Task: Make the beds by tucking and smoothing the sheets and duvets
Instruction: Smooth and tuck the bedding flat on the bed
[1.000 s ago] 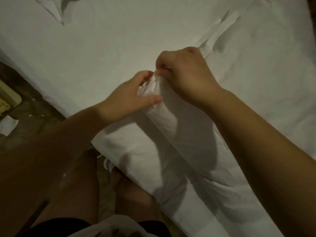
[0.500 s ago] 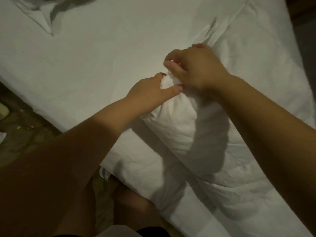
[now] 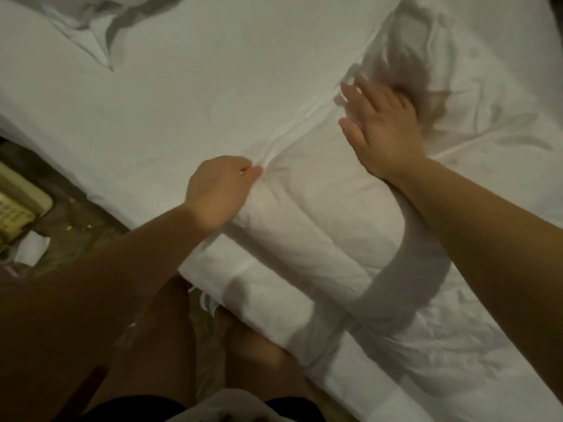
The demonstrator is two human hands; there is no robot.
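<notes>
A white duvet [image 3: 329,226] lies folded along the near right side of the bed, its edge running diagonally up to the right. The flat white sheet [image 3: 189,95] covers the mattress to its left. My left hand [image 3: 219,190] pinches the duvet's edge where creases gather. My right hand [image 3: 384,129] lies further up the duvet with straight, spread fingers, flat on the fabric and slightly blurred. The duvet beyond it is rumpled [image 3: 475,86].
A crumpled piece of white bedding [image 3: 100,28] lies at the bed's far left. Dark floor [image 3: 61,220] shows at the left edge with a pale box [image 3: 18,205] and a white scrap [image 3: 33,248]. My knees press against the bed's near side.
My right hand has let go of the duvet edge and opened, sliding up and right along the fabric. My left hand keeps its pinch on the edge, now lower and further left.
</notes>
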